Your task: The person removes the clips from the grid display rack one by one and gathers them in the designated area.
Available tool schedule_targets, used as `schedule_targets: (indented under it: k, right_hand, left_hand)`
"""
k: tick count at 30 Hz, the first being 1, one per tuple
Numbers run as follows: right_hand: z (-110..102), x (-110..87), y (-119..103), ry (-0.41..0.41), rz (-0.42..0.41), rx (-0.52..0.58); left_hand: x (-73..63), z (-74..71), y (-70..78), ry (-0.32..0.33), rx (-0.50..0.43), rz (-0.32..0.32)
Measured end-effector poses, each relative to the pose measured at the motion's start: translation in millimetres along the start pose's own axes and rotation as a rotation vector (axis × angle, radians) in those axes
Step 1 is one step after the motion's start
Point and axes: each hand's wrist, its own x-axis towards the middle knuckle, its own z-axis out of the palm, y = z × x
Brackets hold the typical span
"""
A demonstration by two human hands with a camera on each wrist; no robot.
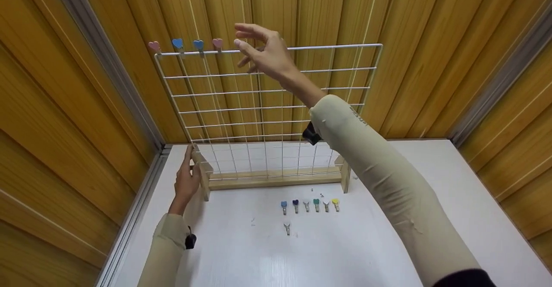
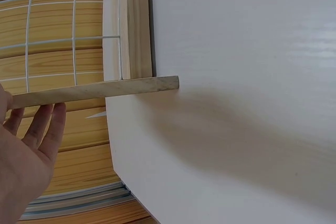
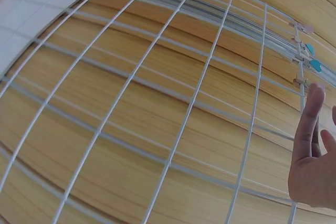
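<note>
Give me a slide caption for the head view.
Left hand holding the wooden stand, right hand beside four heart clips atop the wire grid, seven clips on the table.

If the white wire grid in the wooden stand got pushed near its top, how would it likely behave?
The wire grid probably stays fairly stiff, as its bars cross in a lattice. It seems light for its size, being mostly open gaps. Rising above its low wooden stand, it may tip.
</note>
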Motion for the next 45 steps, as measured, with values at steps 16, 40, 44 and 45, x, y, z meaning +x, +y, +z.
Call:
schedule_targets:
  k: [16,40,44,45]
  right_hand:
    - [29,5.9,7,-0.229,0.089,0.185]
    - [57,4.8,13,0.105,0.045,0.376]
    - [61,4.0,13,0.149,0.036,0.375]
    - [62,3.7,14,0.157,0.034,0.374]
  left_hand:
    - [-4.8,0.9,-0.8,0.014,-0.004,0.021]
    - [-9.7,1.2,-3.2,0.036,0.004,0.029]
    - [-9.0,0.6,-3.6,0.044,0.011,0.048]
    - [-8.8,0.4,-3.7,0.045,0.012,0.051]
